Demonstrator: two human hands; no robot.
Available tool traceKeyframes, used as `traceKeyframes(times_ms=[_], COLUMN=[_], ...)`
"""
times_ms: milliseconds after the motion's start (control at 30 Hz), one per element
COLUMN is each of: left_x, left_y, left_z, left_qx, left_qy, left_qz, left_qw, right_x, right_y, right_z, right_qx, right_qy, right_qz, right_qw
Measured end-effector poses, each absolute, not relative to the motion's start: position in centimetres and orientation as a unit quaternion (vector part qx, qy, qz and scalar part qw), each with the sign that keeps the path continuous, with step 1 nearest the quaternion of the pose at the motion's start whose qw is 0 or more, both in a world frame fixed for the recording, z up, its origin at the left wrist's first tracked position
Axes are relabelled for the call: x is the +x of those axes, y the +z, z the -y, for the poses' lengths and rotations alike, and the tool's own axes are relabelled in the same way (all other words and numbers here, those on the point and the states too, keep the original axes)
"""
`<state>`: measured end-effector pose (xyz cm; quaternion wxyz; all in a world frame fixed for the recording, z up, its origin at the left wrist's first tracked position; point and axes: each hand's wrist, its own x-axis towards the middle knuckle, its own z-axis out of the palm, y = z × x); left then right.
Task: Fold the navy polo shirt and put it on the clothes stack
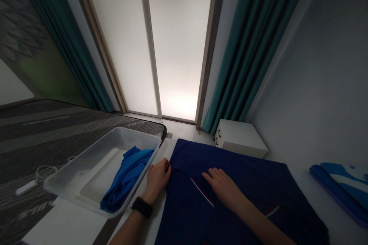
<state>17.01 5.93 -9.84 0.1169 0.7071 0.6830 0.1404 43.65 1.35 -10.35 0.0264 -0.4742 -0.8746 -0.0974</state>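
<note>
navy garment [247,176], blue cloth [125,179], teal curtains [253,53]

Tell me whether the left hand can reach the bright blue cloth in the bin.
Probably yes: the left hand is close beside the open-topped bin, and the bright blue cloth lies along its nearer side, uncovered. The hand would just have to leave the navy garment's edge and clear the bin's wall.

Left fingers [168,165] seemingly curled
</note>
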Motion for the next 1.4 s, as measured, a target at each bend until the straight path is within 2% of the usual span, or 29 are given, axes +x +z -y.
traceKeyframes(times_ms=[167, 300, 467, 567, 733, 900, 1167, 1400], left_x=[16.8, 16.8, 17.9, 19.5, 23.1, 26.1, 26.3, 24.0], left_y=[-10.6, -10.5, -8.8, -7.8, -8.4, -10.9, -12.9, -12.0], left_z=[-6.1, -5.9, -6.6, -9.0, -13.6, -15.3, -15.2, -18.2], left_qx=[0.717, 0.731, 0.770, 0.790, 0.854, 0.900, 0.881, 0.787], left_qy=[0.140, 0.165, 0.214, 0.190, 0.152, 0.080, 0.102, 0.108], left_qz=[-0.675, -0.659, -0.601, -0.581, -0.496, -0.422, -0.455, -0.604], left_qw=[0.103, 0.065, 0.019, 0.043, 0.036, 0.073, 0.079, 0.065], right_x=[44.0, 44.9, 50.3, 55.0, 60.3, 61.0, 61.4, 62.7], right_y=[-9.5, -9.0, -10.3, -11.5, -13.3, -14.5, -15.3, -15.6], right_z=[-0.6, -0.2, -1.9, -3.4, -4.9, -5.0, -5.1, -4.3], right_qx=[-0.484, -0.508, -0.579, -0.636, -0.742, -0.766, -0.780, -0.776], right_qy=[-0.031, 0.056, 0.038, 0.009, 0.025, 0.040, 0.022, 0.021], right_qz=[0.874, 0.853, 0.797, 0.755, 0.667, 0.640, 0.624, 0.630], right_qw=[0.037, 0.106, 0.168, 0.156, 0.055, 0.036, 0.035, 0.025])
